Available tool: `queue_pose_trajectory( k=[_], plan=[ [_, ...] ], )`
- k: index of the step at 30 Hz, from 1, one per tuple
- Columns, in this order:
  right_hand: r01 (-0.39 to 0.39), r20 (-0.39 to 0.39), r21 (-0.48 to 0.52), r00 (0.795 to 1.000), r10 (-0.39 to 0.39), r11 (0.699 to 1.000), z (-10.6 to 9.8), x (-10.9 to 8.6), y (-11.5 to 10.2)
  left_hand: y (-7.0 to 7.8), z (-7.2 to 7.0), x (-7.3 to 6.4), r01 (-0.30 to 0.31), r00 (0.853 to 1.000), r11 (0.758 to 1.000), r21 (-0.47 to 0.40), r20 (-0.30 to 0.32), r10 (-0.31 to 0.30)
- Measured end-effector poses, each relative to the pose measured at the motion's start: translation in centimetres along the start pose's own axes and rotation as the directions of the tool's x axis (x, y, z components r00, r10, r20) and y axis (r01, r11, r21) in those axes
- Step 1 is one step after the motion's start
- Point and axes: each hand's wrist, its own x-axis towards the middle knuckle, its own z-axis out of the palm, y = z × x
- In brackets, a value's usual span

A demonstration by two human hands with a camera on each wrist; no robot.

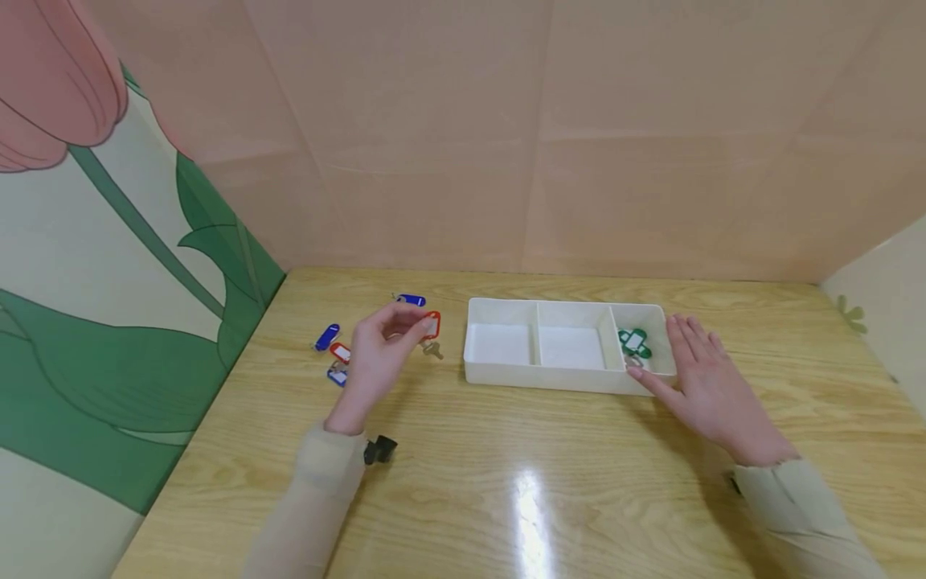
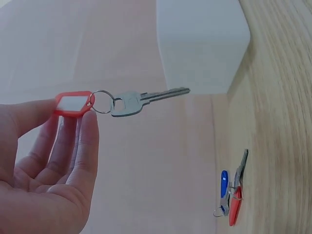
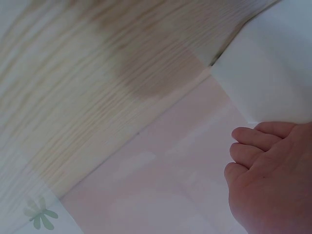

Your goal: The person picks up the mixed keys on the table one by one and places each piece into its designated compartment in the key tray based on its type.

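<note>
My left hand (image 1: 378, 354) pinches a red key tag (image 2: 73, 104) between thumb and fingertips, left of the white three-compartment tray (image 1: 550, 376). From the tag's ring a silver key (image 2: 129, 103) hangs clear of the table. My right hand (image 1: 705, 390) rests against the tray's right end, its fingers straight along the end wall and its thumb at the front rim. In the right compartment lie several green key tags (image 1: 635, 342), with a bit of metal near the thumb. The right wrist view shows the same hand (image 3: 273, 170) touching the tray's white wall (image 3: 270, 73).
Left of the tray, on the wooden table (image 1: 448, 482), lie a blue key tag (image 1: 327, 337), a red key tag (image 1: 341, 352), another blue one (image 1: 337, 373) partly behind the left hand, and a further blue tag (image 1: 412, 300) towards the back. A pink backdrop (image 1: 405, 161) stands behind.
</note>
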Motion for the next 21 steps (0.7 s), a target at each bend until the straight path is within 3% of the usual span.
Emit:
queue_pose_trajectory(
  k=[10, 21],
  plan=[
    [0.002, -0.006, -0.003, 1.0, -0.002, 1.0, 0.2, 0.0, 0.2, 0.8, 0.4, 0.0, -0.08, 0.997, 0.996, -0.041, -0.017, 0.079],
    [0.008, -0.015, -0.003, 1.0, -0.008, 1.0, 0.4, 0.0, 0.4, 1.4, 1.0, 0.1, -0.096, 0.995, 0.994, -0.053, -0.028, 0.094]
  ],
)
